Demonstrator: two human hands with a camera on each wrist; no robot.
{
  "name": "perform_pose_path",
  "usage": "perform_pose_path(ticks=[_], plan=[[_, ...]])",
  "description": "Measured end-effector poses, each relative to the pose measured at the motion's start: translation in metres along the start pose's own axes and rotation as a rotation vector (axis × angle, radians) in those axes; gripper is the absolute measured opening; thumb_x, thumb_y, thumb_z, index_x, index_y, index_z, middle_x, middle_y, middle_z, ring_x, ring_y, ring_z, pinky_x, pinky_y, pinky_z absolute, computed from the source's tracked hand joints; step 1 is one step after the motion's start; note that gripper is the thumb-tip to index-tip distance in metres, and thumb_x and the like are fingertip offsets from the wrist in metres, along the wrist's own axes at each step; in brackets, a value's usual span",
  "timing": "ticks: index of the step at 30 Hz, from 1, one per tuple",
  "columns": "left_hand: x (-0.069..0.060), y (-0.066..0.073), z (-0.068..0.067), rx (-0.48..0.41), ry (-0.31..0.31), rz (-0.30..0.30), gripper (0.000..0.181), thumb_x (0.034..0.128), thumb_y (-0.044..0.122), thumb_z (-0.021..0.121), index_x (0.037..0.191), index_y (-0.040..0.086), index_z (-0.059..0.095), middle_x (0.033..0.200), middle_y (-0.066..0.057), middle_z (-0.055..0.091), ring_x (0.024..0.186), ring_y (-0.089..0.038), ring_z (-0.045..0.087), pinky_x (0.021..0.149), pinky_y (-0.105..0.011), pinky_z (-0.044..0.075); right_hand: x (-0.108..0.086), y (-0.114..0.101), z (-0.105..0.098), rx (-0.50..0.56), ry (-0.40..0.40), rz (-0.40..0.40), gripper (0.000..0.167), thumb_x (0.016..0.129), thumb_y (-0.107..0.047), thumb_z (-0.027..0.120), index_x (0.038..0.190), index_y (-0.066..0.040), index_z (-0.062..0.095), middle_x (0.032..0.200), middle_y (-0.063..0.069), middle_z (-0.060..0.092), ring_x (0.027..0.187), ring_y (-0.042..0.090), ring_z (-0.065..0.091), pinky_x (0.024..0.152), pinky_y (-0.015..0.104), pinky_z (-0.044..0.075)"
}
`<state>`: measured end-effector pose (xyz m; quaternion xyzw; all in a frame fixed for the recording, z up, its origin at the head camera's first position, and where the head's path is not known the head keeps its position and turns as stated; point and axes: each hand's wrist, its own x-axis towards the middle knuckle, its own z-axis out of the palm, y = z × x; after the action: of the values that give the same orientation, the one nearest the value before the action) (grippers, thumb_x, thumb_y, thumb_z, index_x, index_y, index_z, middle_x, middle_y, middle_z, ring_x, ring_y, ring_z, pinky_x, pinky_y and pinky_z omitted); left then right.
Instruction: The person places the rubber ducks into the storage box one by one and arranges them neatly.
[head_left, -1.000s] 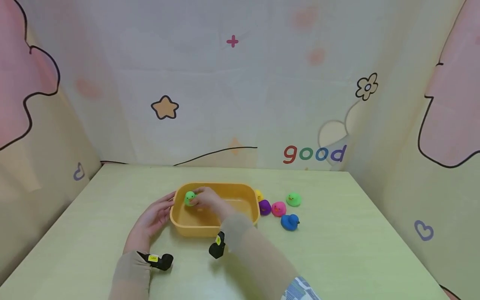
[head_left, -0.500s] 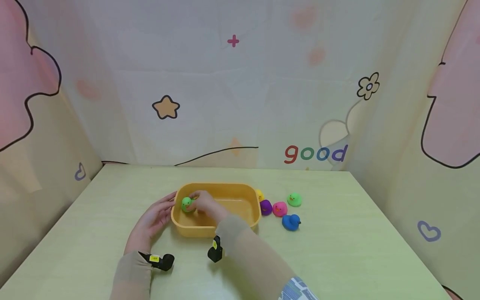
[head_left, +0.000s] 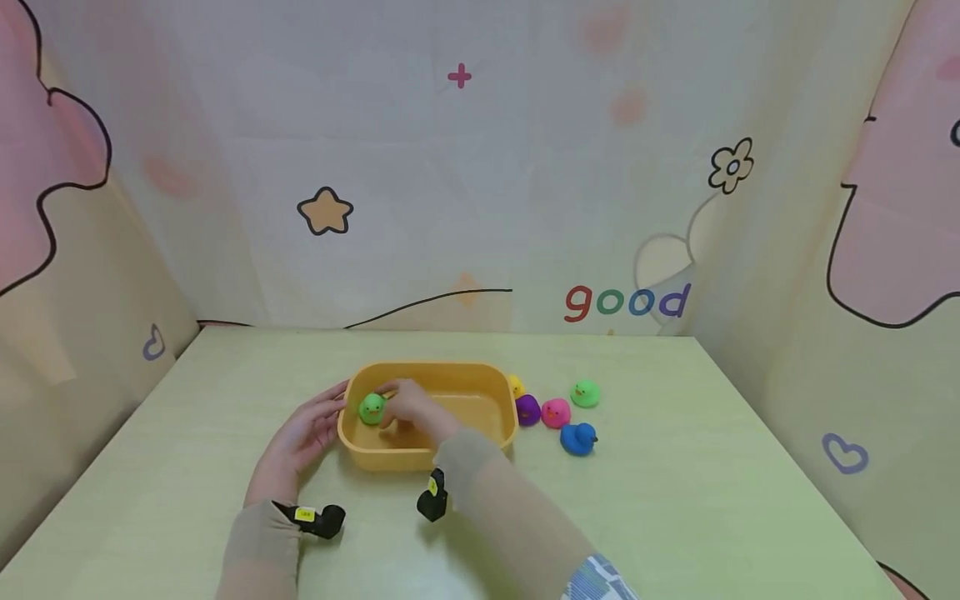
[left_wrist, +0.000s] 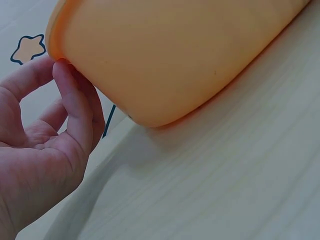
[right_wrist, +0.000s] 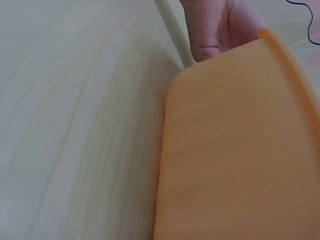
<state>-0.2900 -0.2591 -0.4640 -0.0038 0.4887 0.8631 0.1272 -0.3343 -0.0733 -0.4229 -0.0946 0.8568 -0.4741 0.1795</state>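
Observation:
A yellow-orange plastic basin (head_left: 429, 460) stands on the table. Inside its left end sits a green rubber duck (head_left: 371, 409), facing me. My right hand (head_left: 411, 403) reaches down into the basin just right of that duck, finger and thumb spread beside it; whether a fingertip still touches it, I cannot tell. Outside the left end, my left hand (head_left: 309, 429) rests its fingertips against the basin wall below the rim, as the left wrist view shows with the left hand (left_wrist: 55, 120). The right wrist view shows mostly the basin's outer wall (right_wrist: 240, 150), with my right fingers hidden.
Right of the basin lie several rubber ducks: a yellow duck (head_left: 516, 386) partly behind the rim, a purple duck (head_left: 528, 410), a pink duck (head_left: 556, 412), a blue duck (head_left: 578, 438) and another green duck (head_left: 585, 393). A printed backdrop (head_left: 420, 167) encloses the table (head_left: 675, 500).
My right hand has lowered the green duck to the basin's left end and its fingers have loosened from it. My left hand keeps its place on the basin.

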Motion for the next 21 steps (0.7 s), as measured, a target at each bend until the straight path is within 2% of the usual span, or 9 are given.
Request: perform_pose_path(ticks=[4,6,8,11,15,19,21], plan=[[0.0,0.0,0.001,-0.012,0.013,-0.002,0.04,0.1016,0.003,0.045,0.141,0.012,0.043,0.111,0.004,0.068,0.095,-0.004,0.065,0.081,-0.017,0.055,-0.004,-0.001,-0.01,-0.01,0.039,-0.045,0.053,0.07,0.01,0.073,0.12,-0.003,0.065,0.122,0.017,0.062,0.103,0.025,0.058,0.085,0.03,0.053],[0.0,0.001,0.002,-0.007,0.016,-0.008,0.041,0.1017,0.003,0.045,0.141,0.012,0.042,0.111,0.004,0.068,0.094,-0.004,0.066,0.081,-0.017,0.055,-0.008,-0.001,-0.017,-0.003,0.059,-0.07,0.047,0.072,0.006,0.073,0.118,-0.002,0.066,0.122,0.017,0.063,0.108,0.028,0.059,0.088,0.033,0.054],[-0.001,0.001,0.003,-0.002,0.024,-0.013,0.044,0.1016,0.003,0.045,0.145,0.011,0.039,0.11,0.005,0.068,0.094,-0.004,0.066,0.081,-0.017,0.055,-0.013,-0.003,-0.025,0.014,0.071,-0.089,0.04,0.077,0.002,0.072,0.116,-0.001,0.067,0.119,0.016,0.064,0.106,0.027,0.06,0.086,0.034,0.054],[-0.003,0.003,0.005,0.013,0.019,-0.007,0.054,0.1016,0.003,0.044,0.152,0.006,0.026,0.109,0.005,0.068,0.094,-0.003,0.065,0.081,-0.016,0.054,-0.02,-0.004,-0.04,0.052,0.074,-0.112,0.032,0.085,-0.002,0.068,0.116,0.0,0.066,0.117,0.015,0.066,0.102,0.025,0.06,0.079,0.03,0.052],[-0.005,0.004,0.008,0.024,0.014,-0.003,0.062,0.101,0.002,0.044,0.155,0.0,0.014,0.108,0.006,0.069,0.095,-0.003,0.065,0.08,-0.016,0.054,-0.031,-0.006,-0.061,0.078,0.082,-0.148,0.026,0.091,-0.006,0.064,0.116,0.003,0.065,0.114,0.015,0.067,0.1,0.029,0.061,0.074,0.026,0.049],[-0.007,0.004,0.009,0.023,0.023,-0.013,0.063,0.1013,0.003,0.043,0.156,0.001,0.012,0.108,0.008,0.069,0.096,-0.003,0.065,0.081,-0.016,0.054,-0.04,-0.003,-0.084,0.093,0.116,-0.188,0.02,0.094,-0.009,0.062,0.11,0.002,0.066,0.107,0.014,0.067,0.101,0.035,0.06,0.083,0.037,0.054],[-0.007,0.004,0.01,0.023,0.034,-0.015,0.063,0.1013,0.004,0.044,0.156,0.002,0.012,0.107,0.008,0.069,0.096,-0.003,0.064,0.081,-0.016,0.054,-0.045,-0.001,-0.098,0.101,0.155,-0.208,0.017,0.094,-0.009,0.061,0.107,0.001,0.067,0.103,0.013,0.067,0.099,0.034,0.061,0.084,0.037,0.054]])
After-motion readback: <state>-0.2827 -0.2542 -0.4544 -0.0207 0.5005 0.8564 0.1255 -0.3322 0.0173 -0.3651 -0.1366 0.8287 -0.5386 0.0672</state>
